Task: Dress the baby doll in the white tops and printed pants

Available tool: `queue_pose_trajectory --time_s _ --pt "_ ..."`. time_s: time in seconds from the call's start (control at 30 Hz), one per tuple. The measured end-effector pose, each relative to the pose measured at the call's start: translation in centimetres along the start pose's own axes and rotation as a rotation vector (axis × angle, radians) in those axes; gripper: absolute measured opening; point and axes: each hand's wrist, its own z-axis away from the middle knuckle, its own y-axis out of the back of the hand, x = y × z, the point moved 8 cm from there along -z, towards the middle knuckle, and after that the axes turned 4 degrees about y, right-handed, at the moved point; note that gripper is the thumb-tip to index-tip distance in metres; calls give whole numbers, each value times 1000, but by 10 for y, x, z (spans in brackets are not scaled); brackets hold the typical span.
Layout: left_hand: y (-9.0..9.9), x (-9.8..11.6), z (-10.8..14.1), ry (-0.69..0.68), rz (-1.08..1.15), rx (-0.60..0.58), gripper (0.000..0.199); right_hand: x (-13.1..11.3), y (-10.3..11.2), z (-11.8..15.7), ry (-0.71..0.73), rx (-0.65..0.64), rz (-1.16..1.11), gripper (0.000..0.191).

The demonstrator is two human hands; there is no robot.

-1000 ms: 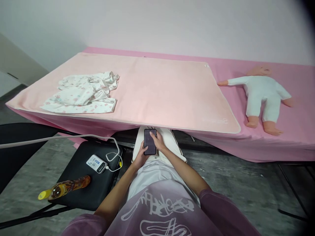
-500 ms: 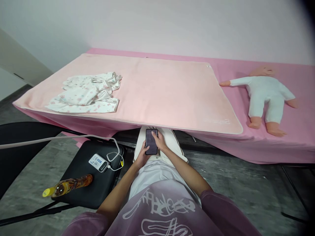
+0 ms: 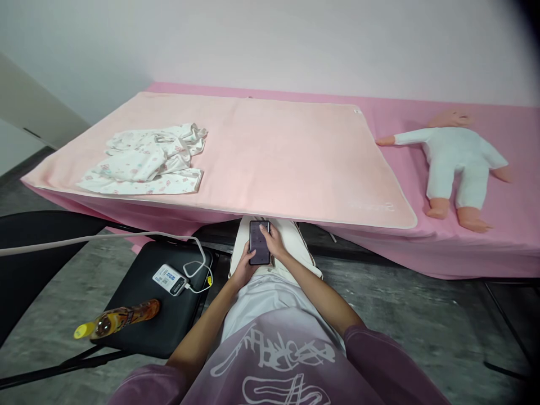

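Observation:
A dark phone (image 3: 259,243) is held upright over my lap, just below the table's front edge. My left hand (image 3: 244,266) grips its lower left side, the thumb at the screen's edge. My right hand (image 3: 273,241) wraps round its right side, with the thumb over the upper part of the screen. The fingers behind the phone are hidden. Beyond it, a light pink mat (image 3: 287,157) lies flat on the table. White patterned baby clothes (image 3: 147,160) are heaped at the mat's left. A doll in a white suit (image 3: 458,160) lies on its back at the right.
The table has a darker pink cloth (image 3: 514,225). On a black chair (image 3: 169,332) at the left are a bottle with a yellow cap (image 3: 126,318) and a white device (image 3: 169,279) with a cable (image 3: 143,233) attached. A wall stands behind the table.

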Motion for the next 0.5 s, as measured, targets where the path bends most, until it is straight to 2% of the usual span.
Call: queue_pose_trajectory --time_s 0.5 --pt "2 -1 -1 6 31 10 76 -3 0 1 -4 -16 -11 55"
